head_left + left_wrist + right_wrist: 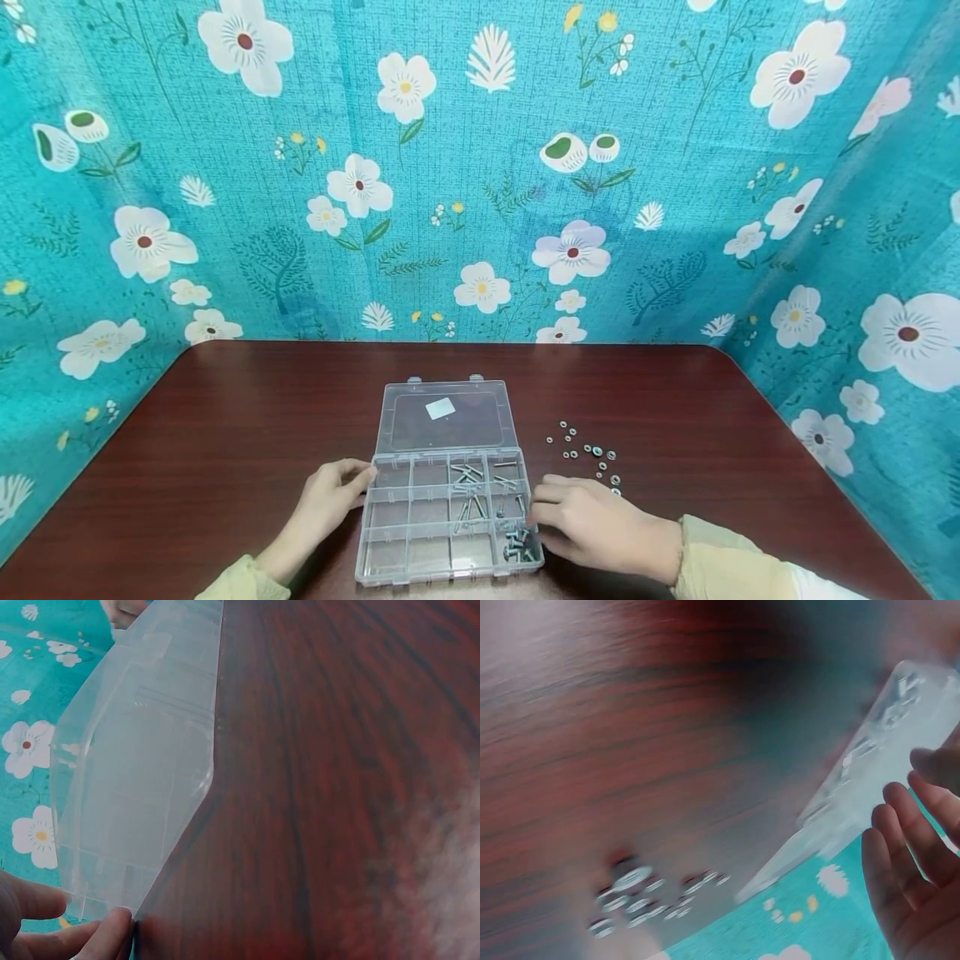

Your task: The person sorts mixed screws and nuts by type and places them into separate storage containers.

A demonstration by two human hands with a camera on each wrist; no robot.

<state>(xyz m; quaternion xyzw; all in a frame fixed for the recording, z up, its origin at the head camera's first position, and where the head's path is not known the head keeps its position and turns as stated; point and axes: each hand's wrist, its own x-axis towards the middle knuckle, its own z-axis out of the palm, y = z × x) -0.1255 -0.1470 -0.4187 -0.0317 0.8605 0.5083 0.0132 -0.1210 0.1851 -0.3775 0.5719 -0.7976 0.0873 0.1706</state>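
A clear plastic storage box [429, 552] with divided compartments lies on the table, its lid [450, 433] folded open at the back. Short screws [517, 546] fill the near right compartment; longer screws [467, 477] lie in several others. At the box's left edge my left hand [326, 500] pinches the side wall between thumb and fingers. In the left wrist view these fingertips [112, 930] are at the box's corner. My right hand [592, 521] is beside the box's right edge, fingertips close to the short screws. The right wrist view shows relaxed, parted fingers [907, 832] and nothing held in them.
Several small nuts [597, 451] are scattered on the dark wooden table [285, 400], behind my right hand and right of the box. A turquoise flowered cloth [450, 208] hangs behind the table and along its sides.
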